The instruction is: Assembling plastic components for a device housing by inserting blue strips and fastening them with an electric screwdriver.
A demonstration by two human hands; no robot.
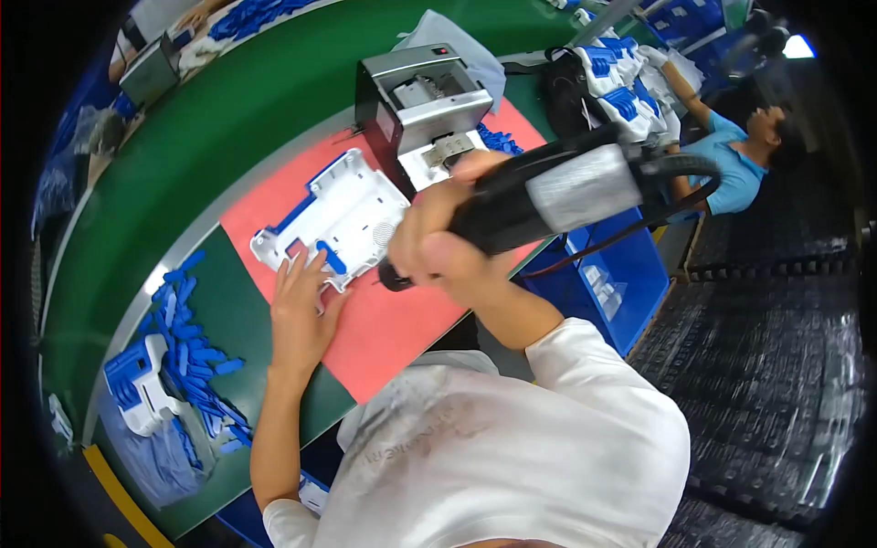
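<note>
My right hand [448, 228] is wrapped round a black electric screwdriver [512, 201] with a silver label on its body. Its nose points down and left, near the right edge of a white plastic housing [352, 215]. The housing lies with its hollow inside up on a pink mat [393, 329], and blue trim runs along its far left edge. My left hand [301, 306] holds the housing's near edge, fingers and thumb spaced along it. Beside those fingertips a small blue strip [331, 258] lies in the housing. The screwdriver's tip is hard to make out.
A metal-fronted machine [425, 100] stands behind the housing. Loose blue strips [187, 352] and a blue-and-white assembled housing [142, 384] lie at left. A blue bin [630, 283] sits at right, below the screwdriver's cable [594, 251]. A co-worker [731, 155] works at far right.
</note>
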